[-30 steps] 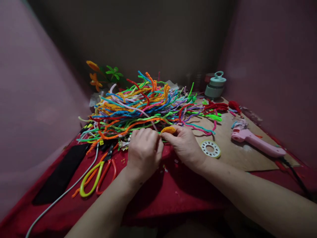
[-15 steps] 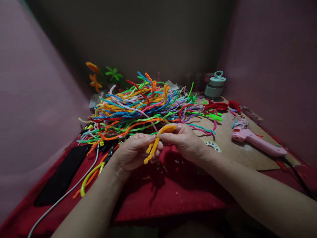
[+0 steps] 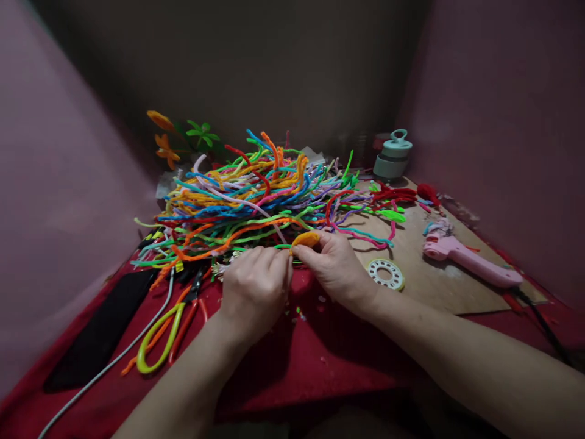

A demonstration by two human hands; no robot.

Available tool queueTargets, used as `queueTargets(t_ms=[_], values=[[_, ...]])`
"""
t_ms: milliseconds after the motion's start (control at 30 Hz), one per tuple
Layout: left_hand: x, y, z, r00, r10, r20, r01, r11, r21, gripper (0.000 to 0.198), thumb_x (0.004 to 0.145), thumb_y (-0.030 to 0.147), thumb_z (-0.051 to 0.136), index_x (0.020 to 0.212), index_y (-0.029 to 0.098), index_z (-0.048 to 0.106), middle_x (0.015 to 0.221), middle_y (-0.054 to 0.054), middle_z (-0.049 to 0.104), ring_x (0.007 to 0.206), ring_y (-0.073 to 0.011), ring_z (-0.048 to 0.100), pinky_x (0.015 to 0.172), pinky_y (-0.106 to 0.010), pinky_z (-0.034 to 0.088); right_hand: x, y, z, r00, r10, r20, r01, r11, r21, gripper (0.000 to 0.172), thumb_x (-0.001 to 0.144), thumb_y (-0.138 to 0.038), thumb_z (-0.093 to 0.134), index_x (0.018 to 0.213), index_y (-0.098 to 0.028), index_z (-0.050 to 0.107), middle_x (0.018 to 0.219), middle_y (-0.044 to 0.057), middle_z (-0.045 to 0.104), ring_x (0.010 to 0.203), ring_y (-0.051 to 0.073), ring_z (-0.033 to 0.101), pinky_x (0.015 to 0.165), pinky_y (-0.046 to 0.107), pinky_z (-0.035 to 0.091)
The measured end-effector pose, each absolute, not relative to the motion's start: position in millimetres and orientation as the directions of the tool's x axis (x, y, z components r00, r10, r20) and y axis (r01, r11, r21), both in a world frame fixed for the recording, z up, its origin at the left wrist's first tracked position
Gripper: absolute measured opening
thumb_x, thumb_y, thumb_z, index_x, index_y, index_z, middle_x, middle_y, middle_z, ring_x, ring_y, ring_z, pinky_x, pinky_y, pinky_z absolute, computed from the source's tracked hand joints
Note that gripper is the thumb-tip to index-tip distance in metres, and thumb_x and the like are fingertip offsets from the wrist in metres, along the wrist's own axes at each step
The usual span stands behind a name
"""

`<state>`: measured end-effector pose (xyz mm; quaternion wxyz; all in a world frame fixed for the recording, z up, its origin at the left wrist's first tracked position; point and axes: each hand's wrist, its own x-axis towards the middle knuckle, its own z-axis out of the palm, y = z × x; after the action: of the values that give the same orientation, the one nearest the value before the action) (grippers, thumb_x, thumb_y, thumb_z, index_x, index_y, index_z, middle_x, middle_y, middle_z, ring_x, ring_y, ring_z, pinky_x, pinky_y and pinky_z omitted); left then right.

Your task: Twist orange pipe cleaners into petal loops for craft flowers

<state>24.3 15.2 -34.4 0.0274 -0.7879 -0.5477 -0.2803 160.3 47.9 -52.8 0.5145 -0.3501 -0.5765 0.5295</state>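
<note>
My left hand (image 3: 256, 286) and my right hand (image 3: 336, 268) meet over the red cloth (image 3: 320, 360), both closed in a pinch on one orange pipe cleaner (image 3: 305, 239). Its looped end arches above my right thumb; the rest is hidden under my left fingers. Just behind the hands lies a big heap of pipe cleaners (image 3: 260, 195) in many colours.
Yellow-handled scissors (image 3: 159, 341) and a grey cable (image 3: 114, 360) lie left of my hands, beside a black flat object (image 3: 100, 332). On the brown board (image 3: 439, 274) at right are a white ring (image 3: 386, 272), a pink glue gun (image 3: 466, 261) and a teal tape dispenser (image 3: 393, 155). Pipe-cleaner flowers (image 3: 176, 137) stand at the back left.
Half a second ago my left hand was turned palm up with the orange strand's tail hanging free. Now it is palm down, lower, covering the strand, as it was a second ago.
</note>
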Motion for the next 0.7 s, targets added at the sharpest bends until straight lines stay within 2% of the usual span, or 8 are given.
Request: queueTargets(t_ms=[67,100,167,267,333,400,567,700], values=[[28,12,-36,0.285,0.79,0.543,0.91,-0.401,0.106,0.029,0.083,0.029,0.047,0.064,0.014,0.064,0.065,-0.008,0.063,0.066,-0.0179,0.056,0.066,-0.031,0.04,161,49,-53,-0.22,0.955,0.199,-0.175,0.162,-0.971,0.006,0.07,-0.016,0.054,0.07,-0.013,0.06,0.065,-0.002,0.056,0.062,0.01,0.049,0.063,0.024,0.04],[28,11,-36,0.271,0.796,0.541,0.9,-0.409,0.151,0.029,0.083,0.029,0.048,0.065,0.015,0.064,0.064,-0.007,0.062,0.065,-0.0173,0.056,0.065,-0.03,0.04,161,49,-53,-0.232,0.955,0.187,-0.199,0.141,-0.97,0.006,0.069,-0.017,0.055,0.069,-0.013,0.06,0.064,-0.002,0.056,0.062,0.01,0.048,0.062,0.024,0.04],[25,13,-33,0.184,0.875,0.447,0.789,-0.403,0.464,0.03,0.084,0.032,0.047,0.065,0.014,0.063,0.062,-0.006,0.061,0.06,-0.015,0.055,0.06,-0.027,0.041,163,51,-51,-0.285,0.944,0.167,-0.264,0.09,-0.96,0.006,0.069,-0.019,0.057,0.069,-0.014,0.06,0.063,-0.003,0.055,0.06,0.009,0.048,0.06,0.024,0.04],[14,21,-29,0.18,0.982,0.061,0.293,-0.113,0.949,0.03,0.085,0.034,0.046,0.071,0.013,0.063,0.061,-0.004,0.061,0.053,-0.0125,0.053,0.052,-0.024,0.042,167,53,-47,-0.369,0.917,0.149,-0.356,0.008,-0.934,0.009,0.068,-0.023,0.062,0.07,-0.014,0.061,0.064,-0.002,0.058,0.057,0.008,0.049,0.057,0.023,0.039],[8,25,-28,0.295,0.948,-0.122,0.003,0.127,0.992,0.027,0.083,0.034,0.048,0.075,0.012,0.063,0.061,-0.004,0.061,0.051,-0.0117,0.053,0.05,-0.024,0.043,169,54,-46,-0.394,0.907,0.148,-0.383,-0.016,-0.924,0.011,0.068,-0.025,0.064,0.071,-0.015,0.062,0.066,-0.001,0.06,0.056,0.008,0.051,0.056,0.022,0.039],[5,27,-28,0.396,0.898,-0.195,-0.123,0.262,0.957,0.026,0.081,0.035,0.052,0.081,0.011,0.063,0.061,-0.005,0.061,0.049,-0.0114,0.054,0.048,-0.023,0.043,170,53,-45,-0.424,0.895,0.142,-0.388,-0.038,-0.921,0.013,0.069,-0.027,0.064,0.073,-0.015,0.062,0.064,-0.001,0.061,0.055,0.009,0.052,0.056,0.023,0.04],[10,22,-26,0.425,0.876,-0.229,-0.061,0.28,0.958,0.021,0.079,0.033,0.056,0.082,0.013,0.063,0.057,-0.002,0.06,0.043,-0.0083,0.051,0.045,-0.019,0.039,169,53,-46,-0.397,0.908,0.134,-0.352,-0.015,-0.936,0.013,0.069,-0.026,0.064,0.071,-0.014,0.061,0.061,-0.002,0.058,0.054,0.008,0.048,0.053,0.022,0.038],[17,18,-25,0.305,0.946,-0.108,0.362,-0.011,0.932,0.02,0.081,0.031,0.052,0.07,0.015,0.058,0.055,-0.001,0.058,0.046,-0.0093,0.05,0.049,-0.02,0.037,166,56,-51,-0.342,0.934,0.104,-0.319,-0.011,-0.948,0.007,0.066,-0.021,0.062,0.067,-0.014,0.061,0.061,-0.003,0.056,0.055,0.007,0.046,0.055,0.021,0.037]])
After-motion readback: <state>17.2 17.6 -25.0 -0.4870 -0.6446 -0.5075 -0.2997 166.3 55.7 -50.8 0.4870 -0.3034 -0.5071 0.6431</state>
